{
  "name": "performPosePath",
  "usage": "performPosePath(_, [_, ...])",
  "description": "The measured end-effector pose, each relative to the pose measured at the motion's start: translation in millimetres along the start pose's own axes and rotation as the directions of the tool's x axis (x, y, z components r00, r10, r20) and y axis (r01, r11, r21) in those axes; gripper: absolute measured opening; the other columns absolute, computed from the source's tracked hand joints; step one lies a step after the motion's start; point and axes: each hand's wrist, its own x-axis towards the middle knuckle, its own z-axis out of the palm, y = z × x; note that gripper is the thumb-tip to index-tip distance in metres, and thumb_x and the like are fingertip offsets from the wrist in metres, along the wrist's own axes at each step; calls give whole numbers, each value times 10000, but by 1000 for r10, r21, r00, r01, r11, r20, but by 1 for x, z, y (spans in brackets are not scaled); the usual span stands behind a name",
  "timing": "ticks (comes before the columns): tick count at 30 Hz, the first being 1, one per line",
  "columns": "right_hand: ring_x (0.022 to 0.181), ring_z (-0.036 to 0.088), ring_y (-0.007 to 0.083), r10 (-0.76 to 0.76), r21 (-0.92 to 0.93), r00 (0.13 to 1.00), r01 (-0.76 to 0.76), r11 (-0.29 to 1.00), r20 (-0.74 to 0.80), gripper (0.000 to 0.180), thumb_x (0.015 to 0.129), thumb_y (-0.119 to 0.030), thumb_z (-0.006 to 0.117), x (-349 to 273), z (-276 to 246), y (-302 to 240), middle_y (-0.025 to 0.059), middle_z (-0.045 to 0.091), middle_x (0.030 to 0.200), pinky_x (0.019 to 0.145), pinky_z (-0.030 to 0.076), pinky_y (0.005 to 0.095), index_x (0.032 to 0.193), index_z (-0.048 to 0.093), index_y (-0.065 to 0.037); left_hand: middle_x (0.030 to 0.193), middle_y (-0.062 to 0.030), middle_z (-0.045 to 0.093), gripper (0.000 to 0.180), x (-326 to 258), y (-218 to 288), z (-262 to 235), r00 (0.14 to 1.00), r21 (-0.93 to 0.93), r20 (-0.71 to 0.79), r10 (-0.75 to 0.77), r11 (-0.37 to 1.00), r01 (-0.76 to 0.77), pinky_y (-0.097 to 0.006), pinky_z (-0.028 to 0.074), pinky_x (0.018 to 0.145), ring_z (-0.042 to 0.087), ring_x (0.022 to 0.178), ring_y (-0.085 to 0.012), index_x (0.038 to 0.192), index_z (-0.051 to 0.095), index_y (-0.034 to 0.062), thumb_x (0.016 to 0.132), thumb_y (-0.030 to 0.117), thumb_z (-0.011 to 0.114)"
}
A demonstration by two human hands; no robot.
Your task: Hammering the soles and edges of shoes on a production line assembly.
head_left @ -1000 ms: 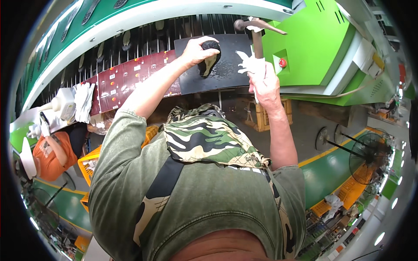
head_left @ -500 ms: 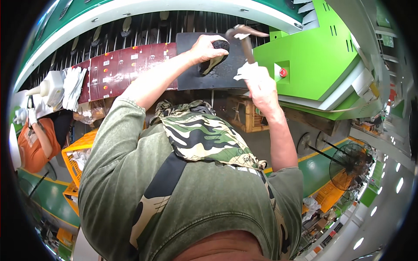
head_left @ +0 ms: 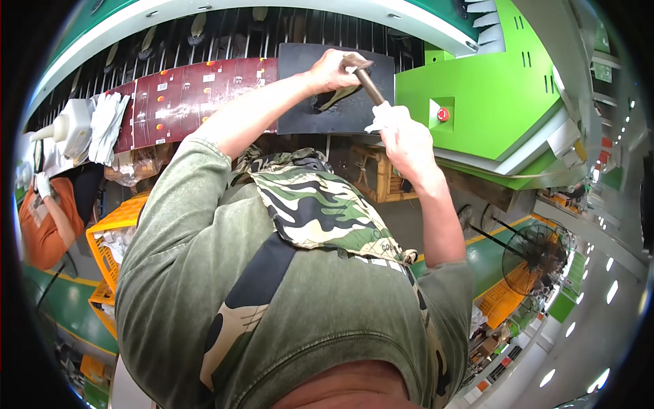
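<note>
Up ahead of the person, on the dark flat plate (head_left: pixel 340 116) that serves as the table of the green machine (head_left: pixel 490 95), the left hand (head_left: pixel 332 69) presses down on a dark, olive-edged shoe piece (head_left: pixel 335 101), its fingers (head_left: pixel 320 80) curled over the top of it and holding it in place. Just to the right of those fingers, the right hand (head_left: pixel 405 140) is clenched around the lower handle of a hammer (head_left: pixel 368 82), with a bit of white cloth (head_left: pixel 383 116) wrapped where the grip sits; the head of the hammer lies right beside the left fingertips, over the piece. The hammer looks stiff and top-heavy, so holding it low on the handle seems to give swing, though closeness to the other hand calls for care. The shoe piece appears soft and pliable, likely light, best pinned flat from above. Further left of the fingers runs a dark red patterned sheet (head_left: pixel 197 95), with white gloves (head_left: pixel 105 126) hanging beyond it.
</note>
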Motion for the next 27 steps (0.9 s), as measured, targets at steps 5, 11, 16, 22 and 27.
performPosePath(5, [827,676,311,-173,98,917,222,970,-360,115,901,-77,609,-8,13,1,140,666,920,713,552,396,999,660,-47,893,-66,734,397,5,8,-1,1000,148,5,0,989,-1,-302,547,812,669,820,-116,1083,720,54,753,246,828])
performPosePath(11, [699,643,303,-387,-40,757,432,901,-527,153,903,-65,602,0,31,24,142,635,868,628,542,400,1037,659,-19,837,-50,711,388,7,5,-1,996,42,-40,75,996,-73,-290,536,742,634,782,-89,1029,717,39,740,257,856])
performPosePath(16, [517,573,161,217,789,974,-78,609,-71,191,911,-95,652,-13,31,18,127,609,921,517,510,303,1051,643,35,912,-53,730,407,1,-3,-10,999,12,16,-30,999,29,-307,539,809,659,833,-122,1043,724,46,735,280,854])
performPosePath(22, [493,537,92,183,832,983,-79,549,-28,236,970,-163,630,-13,50,26,67,582,902,480,479,257,1107,578,23,919,-54,727,414,3,-3,-7,999,23,47,-6,1000,5,-301,533,833,657,850,-122,1052,724,47,737,281,853])
performPosePath(27, [501,549,92,273,889,956,-33,457,-105,247,962,-173,650,-15,61,16,40,589,791,462,472,255,1120,585,5,919,-53,725,412,6,-2,-6,999,-30,35,-6,1000,7,-298,529,829,648,853,-119,1055,718,41,735,259,861])
